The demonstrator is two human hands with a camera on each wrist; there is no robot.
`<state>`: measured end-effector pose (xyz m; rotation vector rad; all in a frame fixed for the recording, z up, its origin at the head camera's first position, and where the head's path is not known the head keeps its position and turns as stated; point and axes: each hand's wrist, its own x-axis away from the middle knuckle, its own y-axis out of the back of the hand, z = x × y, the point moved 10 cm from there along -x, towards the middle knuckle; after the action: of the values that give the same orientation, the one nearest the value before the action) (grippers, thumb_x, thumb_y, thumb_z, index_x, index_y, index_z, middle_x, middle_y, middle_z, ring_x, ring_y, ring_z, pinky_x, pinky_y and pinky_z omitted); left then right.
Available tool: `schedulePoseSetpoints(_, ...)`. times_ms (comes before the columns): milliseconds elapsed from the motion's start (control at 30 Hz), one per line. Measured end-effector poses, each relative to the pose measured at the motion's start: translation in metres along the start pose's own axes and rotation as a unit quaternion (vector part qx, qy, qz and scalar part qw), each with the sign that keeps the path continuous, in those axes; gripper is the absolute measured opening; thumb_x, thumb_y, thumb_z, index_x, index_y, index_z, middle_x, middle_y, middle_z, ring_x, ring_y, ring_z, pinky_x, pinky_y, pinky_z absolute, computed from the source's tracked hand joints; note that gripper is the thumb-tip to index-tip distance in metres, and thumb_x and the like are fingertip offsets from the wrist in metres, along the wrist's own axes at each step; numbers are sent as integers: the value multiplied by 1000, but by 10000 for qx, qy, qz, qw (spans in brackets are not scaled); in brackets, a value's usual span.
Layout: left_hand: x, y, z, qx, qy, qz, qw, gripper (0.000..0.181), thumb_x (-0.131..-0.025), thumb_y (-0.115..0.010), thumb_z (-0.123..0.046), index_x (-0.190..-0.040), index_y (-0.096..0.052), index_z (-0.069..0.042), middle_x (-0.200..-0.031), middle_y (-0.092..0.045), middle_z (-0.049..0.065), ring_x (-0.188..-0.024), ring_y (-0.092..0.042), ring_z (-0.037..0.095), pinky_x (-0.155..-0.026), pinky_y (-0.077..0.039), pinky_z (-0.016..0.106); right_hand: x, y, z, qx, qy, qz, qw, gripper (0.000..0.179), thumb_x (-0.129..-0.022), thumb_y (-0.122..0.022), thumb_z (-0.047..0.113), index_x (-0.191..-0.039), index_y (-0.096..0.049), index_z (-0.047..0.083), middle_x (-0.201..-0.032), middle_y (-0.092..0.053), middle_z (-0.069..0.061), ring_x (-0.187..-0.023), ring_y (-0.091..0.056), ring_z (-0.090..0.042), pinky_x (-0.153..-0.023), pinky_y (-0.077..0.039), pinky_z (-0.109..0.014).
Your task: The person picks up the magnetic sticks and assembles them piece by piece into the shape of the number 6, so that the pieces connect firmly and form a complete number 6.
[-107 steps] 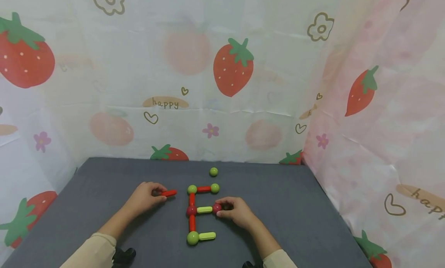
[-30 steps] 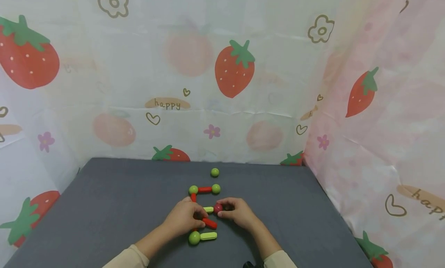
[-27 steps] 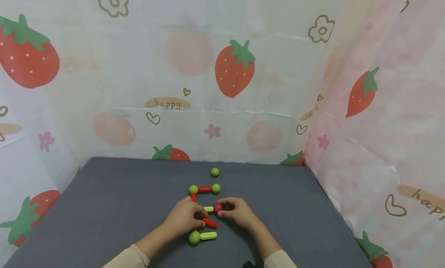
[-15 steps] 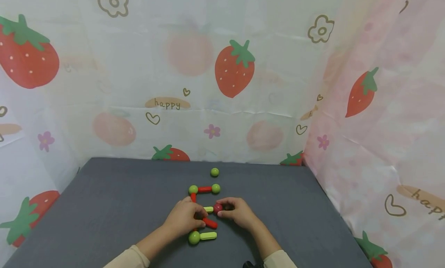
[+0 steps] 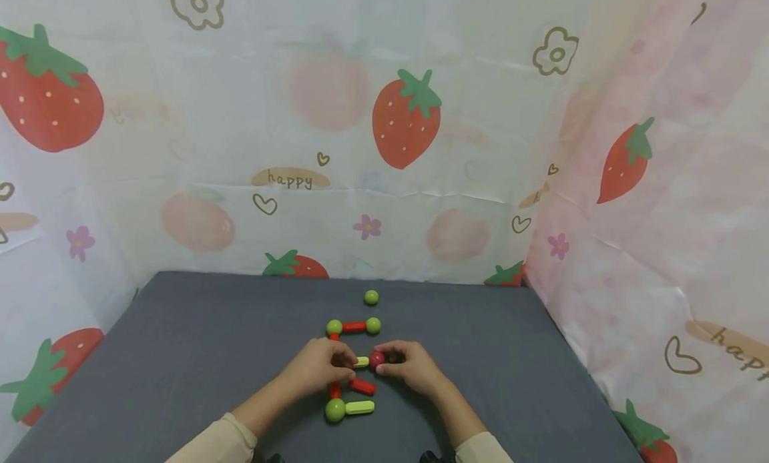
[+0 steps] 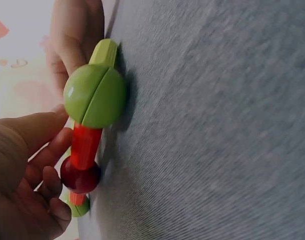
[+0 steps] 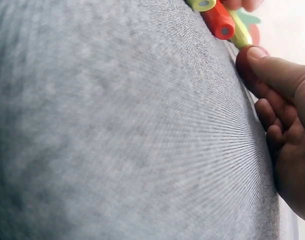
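My right hand (image 5: pixel 414 366) pinches a dark red ball (image 5: pixel 376 361) at the right end of a light green magnetic rod (image 5: pixel 362 361). My left hand (image 5: pixel 315 366) hovers over the middle of the figure, its thumb and forefinger apart beside that rod. A loose red magnetic rod (image 5: pixel 363 386) lies slantwise just below these fingers. The left wrist view shows a red rod (image 6: pixel 86 145) joining a green ball (image 6: pixel 95 97) to another dark red ball (image 6: pixel 80 175). In the head view, the left hand hides that second dark red ball.
At the figure's top, a red rod (image 5: pixel 354 327) links two green balls. Another light green rod (image 5: pixel 360 407) sticks out from the bottom green ball (image 5: pixel 335 410). A single green ball (image 5: pixel 371 297) lies farther back on the grey tabletop (image 5: pixel 480 343). A strawberry-printed curtain (image 5: pixel 288 103) stands behind.
My left hand has carried a red rod from the left into the figure, let it go there, and moved slightly up and away. The right hand keeps its hold on the ball.
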<state>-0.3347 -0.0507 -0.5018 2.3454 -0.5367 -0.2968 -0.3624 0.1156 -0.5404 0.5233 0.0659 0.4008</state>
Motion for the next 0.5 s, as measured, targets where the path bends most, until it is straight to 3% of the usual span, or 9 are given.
schedulePoseSetpoints(300, -8, 8, 6, -160, 222, -209, 9994, 20, -81, -79, -29, -99, -74, -22, -94, -70, -11, -82, -62, 8, -68, -50, 29, -1, 0, 0, 52, -72, -19, 10000, 37, -81, -80, 29, -116, -71, 25, -109, -71, 3, -92, -61, -12, -78, -49, -30)
schedulePoseSetpoints(500, -10, 8, 11, -552, 227, -286, 9978, 23, -80, -80, -31, -100, -74, -21, -91, -70, -10, -79, -59, 5, -70, -49, 29, 0, 0, 0, 94, -79, -8, 9999, 38, -80, -80, 30, -117, -71, 24, -108, -71, 3, -91, -61, -12, -78, -48, -30)
